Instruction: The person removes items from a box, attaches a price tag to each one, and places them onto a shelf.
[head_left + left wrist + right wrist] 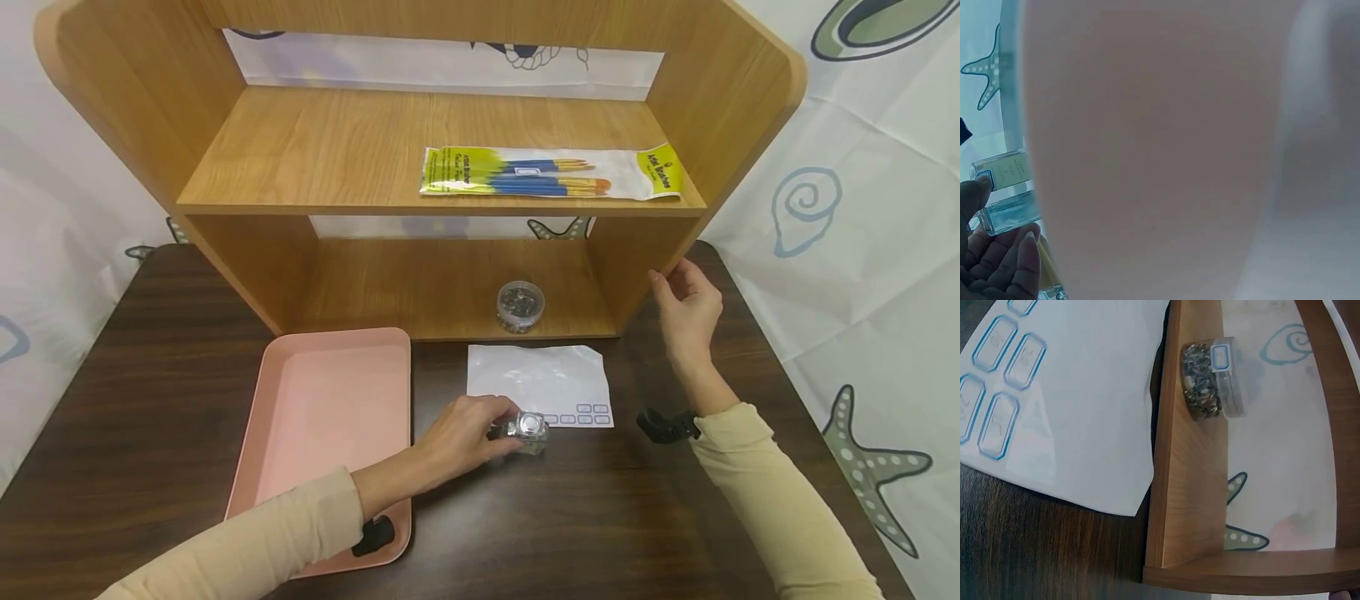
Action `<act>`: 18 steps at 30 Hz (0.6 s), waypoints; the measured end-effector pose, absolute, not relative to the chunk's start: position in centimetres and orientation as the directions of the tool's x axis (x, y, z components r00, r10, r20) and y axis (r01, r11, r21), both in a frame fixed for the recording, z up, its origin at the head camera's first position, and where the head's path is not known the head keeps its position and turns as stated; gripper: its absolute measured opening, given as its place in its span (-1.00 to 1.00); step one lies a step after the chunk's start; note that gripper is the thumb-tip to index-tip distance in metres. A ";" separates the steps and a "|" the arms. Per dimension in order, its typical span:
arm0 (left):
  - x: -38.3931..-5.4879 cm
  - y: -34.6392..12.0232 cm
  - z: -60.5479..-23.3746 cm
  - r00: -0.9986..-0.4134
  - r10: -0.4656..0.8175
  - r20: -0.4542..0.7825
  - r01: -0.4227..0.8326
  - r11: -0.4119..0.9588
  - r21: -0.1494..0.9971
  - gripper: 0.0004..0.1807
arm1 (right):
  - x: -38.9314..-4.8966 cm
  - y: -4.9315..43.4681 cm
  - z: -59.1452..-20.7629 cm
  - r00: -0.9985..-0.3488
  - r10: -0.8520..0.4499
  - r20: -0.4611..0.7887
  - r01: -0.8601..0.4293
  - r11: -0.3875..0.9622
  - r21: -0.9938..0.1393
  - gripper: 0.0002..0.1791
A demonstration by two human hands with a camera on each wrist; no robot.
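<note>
My left hand point(471, 429) holds a small clear glass bottle point(531, 429) by its side, low over the table. In the left wrist view the glass bottle point(1007, 172) bears a blue-bordered label under the thumb; the forearm hides most of that view. At the right side of a wooden shelf unit point(442, 212), my right hand point(692, 312) grips the front edge of the side panel with thumb and bent fingers. Only a fingertip of it shows in the right wrist view. Beside the bottle lies a white label sheet point(536, 375) with several blue-bordered labels along its near right edge.
A round clear tub point(521, 306) of small metal pieces stands on the lower shelf. Packs of artist brushes point(551, 173) lie on the upper shelf. Left of the sheet, a pink tray point(330, 400) lies on the dark table point(570, 525), partly under the left forearm.
</note>
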State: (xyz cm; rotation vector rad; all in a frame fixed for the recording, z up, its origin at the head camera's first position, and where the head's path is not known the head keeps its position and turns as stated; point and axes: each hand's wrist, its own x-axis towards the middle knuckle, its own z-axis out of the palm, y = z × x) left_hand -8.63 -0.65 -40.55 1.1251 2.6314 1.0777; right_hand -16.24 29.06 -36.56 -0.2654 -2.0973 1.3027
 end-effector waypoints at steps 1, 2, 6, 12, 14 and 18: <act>-8.6 -0.7 -40.6 -0.726 0.662 0.185 0.601 0.481 0.638 -0.72 | -16.2 29.1 -36.6 -0.769 0.478 0.424 -0.155 0.504 -0.850 -0.73; -8.6 -0.6 -40.6 -0.726 0.663 0.182 0.600 0.481 0.639 -0.72 | -16.2 29.1 -36.6 -0.768 0.472 0.432 -0.151 0.522 -0.839 -0.74; -8.6 -0.7 -40.6 -0.729 0.662 0.174 0.594 0.486 0.641 -0.72 | -16.4 29.1 -36.7 -0.765 0.453 0.458 -0.135 0.582 -0.802 -0.74; -8.7 -0.9 -40.4 -0.731 0.661 0.170 0.589 0.486 0.645 -0.71 | -16.5 28.8 -36.9 -0.751 0.441 0.492 -0.151 0.611 -0.777 -0.76; -8.7 -1.0 -40.3 -0.730 0.662 0.168 0.589 0.486 0.645 -0.70 | -16.5 28.8 -37.0 -0.746 0.435 0.504 -0.159 0.618 -0.770 -0.77; -9.1 -0.8 -40.1 -0.722 0.674 0.154 0.581 0.472 0.663 -0.71 | -16.3 29.2 -36.9 -0.738 0.434 0.517 -0.162 0.629 -0.760 -0.78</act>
